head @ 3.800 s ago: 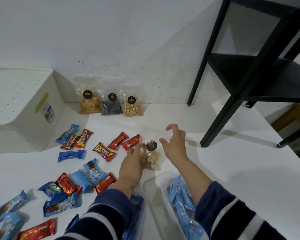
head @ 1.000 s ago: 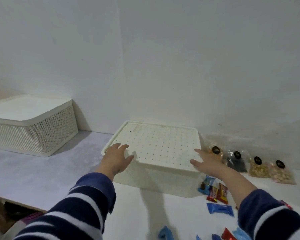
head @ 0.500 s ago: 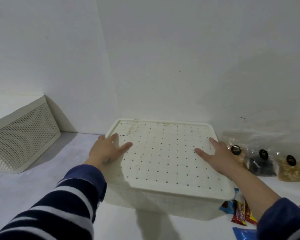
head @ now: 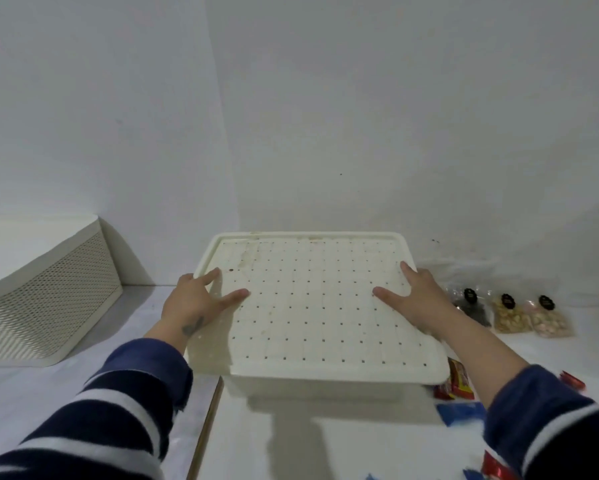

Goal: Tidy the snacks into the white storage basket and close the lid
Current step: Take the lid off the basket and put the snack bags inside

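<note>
Head view showed two striped navy sleeves reaching in from the near edge over the white counter. Near right, red snack bars and a blue wrapper lay on the counter beside the basket. Just beyond, the white storage basket stood with its perforated lid on top. The left hand lay at the lid's left edge and the right hand at its right edge, both with fingers spread flat, holding nothing. Farther right, three clear snack bags stood against the wall. Far left sat a second mesh basket.
</note>
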`<action>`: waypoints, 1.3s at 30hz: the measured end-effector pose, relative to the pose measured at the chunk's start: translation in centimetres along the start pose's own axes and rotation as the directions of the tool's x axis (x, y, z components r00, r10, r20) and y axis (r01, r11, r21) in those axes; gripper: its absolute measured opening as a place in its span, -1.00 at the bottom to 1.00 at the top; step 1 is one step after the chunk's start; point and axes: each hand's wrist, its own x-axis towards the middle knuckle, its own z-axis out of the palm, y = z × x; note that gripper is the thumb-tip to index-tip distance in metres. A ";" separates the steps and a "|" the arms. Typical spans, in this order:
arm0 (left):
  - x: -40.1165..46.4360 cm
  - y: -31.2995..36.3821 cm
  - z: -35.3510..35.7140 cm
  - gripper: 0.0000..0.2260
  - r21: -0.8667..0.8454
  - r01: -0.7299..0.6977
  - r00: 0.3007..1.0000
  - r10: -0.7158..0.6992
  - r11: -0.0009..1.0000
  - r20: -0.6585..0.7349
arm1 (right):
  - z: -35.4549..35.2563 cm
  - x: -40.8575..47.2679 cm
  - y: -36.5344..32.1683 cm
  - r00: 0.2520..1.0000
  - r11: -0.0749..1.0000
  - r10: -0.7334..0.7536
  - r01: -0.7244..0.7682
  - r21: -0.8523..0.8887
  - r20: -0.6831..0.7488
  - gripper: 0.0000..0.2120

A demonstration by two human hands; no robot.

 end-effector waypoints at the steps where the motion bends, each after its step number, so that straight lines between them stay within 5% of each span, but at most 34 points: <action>1: -1.1 -0.9 -0.5 -0.14 0.001 -0.009 1.000 0.009 1.000 0.000 | 0.4 -1.8 -0.5 1.000 1.000 0.002 -0.002 -0.021 -0.007 -0.14; 17: -16.2 -20.6 -2.2 -0.13 0.113 -0.036 0.990 0.021 0.993 0.136 | 14.5 -23.3 -1.3 0.988 0.990 0.139 -0.138 -0.013 0.070 -0.09; 31: -14.6 -24.5 4.4 -0.13 0.172 0.049 0.947 -0.100 0.984 0.307 | 22.6 -19.9 3.5 0.916 0.932 0.338 -0.295 -0.209 0.216 -0.05; 39: -14.6 -24.6 5.5 -0.25 0.224 0.044 0.946 -0.113 0.974 0.305 | 23.1 -18.6 3.8 0.903 0.867 0.370 -0.251 -0.431 0.217 -0.11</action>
